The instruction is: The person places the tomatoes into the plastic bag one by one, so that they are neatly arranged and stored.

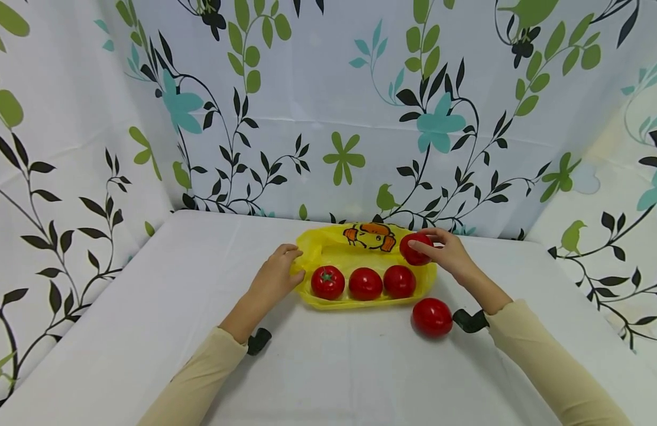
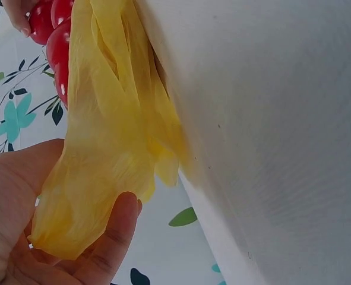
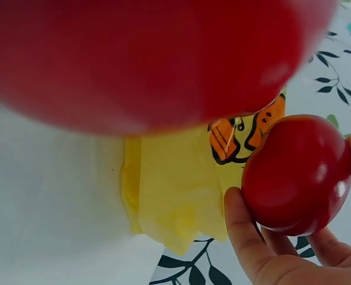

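A yellow plastic bag (image 1: 333, 245) with an orange and black cartoon print lies with its mouth spread wide on the white table. Three red tomatoes (image 1: 365, 284) sit in a row in it; the leftmost has a green stem top. My left hand (image 1: 275, 275) holds the bag's left end, thumb and fingers around the yellow plastic (image 2: 104, 154) in the left wrist view. Over the bag's right part, my right hand (image 1: 450, 254) grips another tomato (image 3: 300, 175) between thumb and fingers. One more tomato (image 1: 432, 318) rests on the table, close by the right wrist.
Behind the white table (image 1: 328, 367) hangs a white curtain (image 1: 296, 112) printed with leaves, flowers and birds; similar cloth stands at both sides. Each wrist wears a black piece (image 1: 471, 320). The loose tomato fills the top of the right wrist view.
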Demonstrator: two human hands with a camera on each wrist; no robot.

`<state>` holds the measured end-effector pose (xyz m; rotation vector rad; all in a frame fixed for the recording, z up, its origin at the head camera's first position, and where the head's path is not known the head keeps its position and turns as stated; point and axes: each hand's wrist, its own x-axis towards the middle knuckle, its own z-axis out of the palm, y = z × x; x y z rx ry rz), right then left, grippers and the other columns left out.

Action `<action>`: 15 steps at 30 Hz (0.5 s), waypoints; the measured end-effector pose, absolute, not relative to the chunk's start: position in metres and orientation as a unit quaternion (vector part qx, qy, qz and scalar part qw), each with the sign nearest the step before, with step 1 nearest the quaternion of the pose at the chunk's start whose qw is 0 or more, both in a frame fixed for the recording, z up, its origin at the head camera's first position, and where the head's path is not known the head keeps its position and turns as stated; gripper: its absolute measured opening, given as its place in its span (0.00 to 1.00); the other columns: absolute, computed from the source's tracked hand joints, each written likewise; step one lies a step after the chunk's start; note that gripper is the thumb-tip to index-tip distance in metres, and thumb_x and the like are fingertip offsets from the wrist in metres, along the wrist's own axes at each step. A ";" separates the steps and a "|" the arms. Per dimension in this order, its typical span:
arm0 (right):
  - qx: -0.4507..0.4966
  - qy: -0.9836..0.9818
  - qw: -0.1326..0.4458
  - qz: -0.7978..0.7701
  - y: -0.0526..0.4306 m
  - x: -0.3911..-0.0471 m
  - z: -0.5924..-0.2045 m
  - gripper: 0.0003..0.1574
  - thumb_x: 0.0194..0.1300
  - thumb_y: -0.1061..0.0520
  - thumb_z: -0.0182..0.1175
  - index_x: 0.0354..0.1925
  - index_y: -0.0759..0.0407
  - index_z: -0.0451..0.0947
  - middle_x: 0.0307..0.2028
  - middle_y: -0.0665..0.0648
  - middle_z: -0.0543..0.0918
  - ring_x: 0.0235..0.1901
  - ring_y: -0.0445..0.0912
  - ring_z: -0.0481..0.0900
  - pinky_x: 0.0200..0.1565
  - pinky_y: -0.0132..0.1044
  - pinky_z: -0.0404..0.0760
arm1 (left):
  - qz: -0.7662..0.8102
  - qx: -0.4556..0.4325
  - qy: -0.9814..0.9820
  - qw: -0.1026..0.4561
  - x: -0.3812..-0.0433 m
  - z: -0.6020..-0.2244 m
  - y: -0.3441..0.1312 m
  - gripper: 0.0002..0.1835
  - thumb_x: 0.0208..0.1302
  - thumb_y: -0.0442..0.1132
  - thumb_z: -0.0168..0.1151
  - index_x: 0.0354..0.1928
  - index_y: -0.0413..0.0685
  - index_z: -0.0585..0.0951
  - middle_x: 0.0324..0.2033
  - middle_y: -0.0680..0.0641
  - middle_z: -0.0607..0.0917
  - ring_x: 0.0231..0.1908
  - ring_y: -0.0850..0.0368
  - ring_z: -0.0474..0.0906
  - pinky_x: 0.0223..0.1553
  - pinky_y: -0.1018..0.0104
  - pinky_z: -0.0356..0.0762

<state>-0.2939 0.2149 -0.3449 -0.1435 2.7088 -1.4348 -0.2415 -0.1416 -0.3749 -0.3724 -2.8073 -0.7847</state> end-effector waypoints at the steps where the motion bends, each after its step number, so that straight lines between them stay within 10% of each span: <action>1: -0.048 0.881 0.039 -0.468 0.215 -0.296 -0.346 0.44 0.65 0.41 0.62 0.68 0.63 0.62 0.63 0.71 0.67 0.61 0.63 0.67 0.58 0.52 0.77 | -0.265 -0.127 -0.950 0.102 -0.241 -0.375 -0.142 0.24 0.62 0.36 0.66 0.58 0.33 0.77 0.60 0.36 0.74 0.56 0.42 0.77 0.58 0.52 0.76; 15: -0.063 0.895 0.055 -0.439 0.213 -0.302 -0.343 0.41 0.66 0.44 0.62 0.67 0.66 0.63 0.63 0.72 0.67 0.59 0.63 0.70 0.55 0.49 0.80 | -0.268 -0.132 -0.949 0.102 -0.239 -0.370 -0.144 0.24 0.62 0.36 0.66 0.58 0.32 0.77 0.60 0.36 0.74 0.56 0.42 0.77 0.58 0.53 0.76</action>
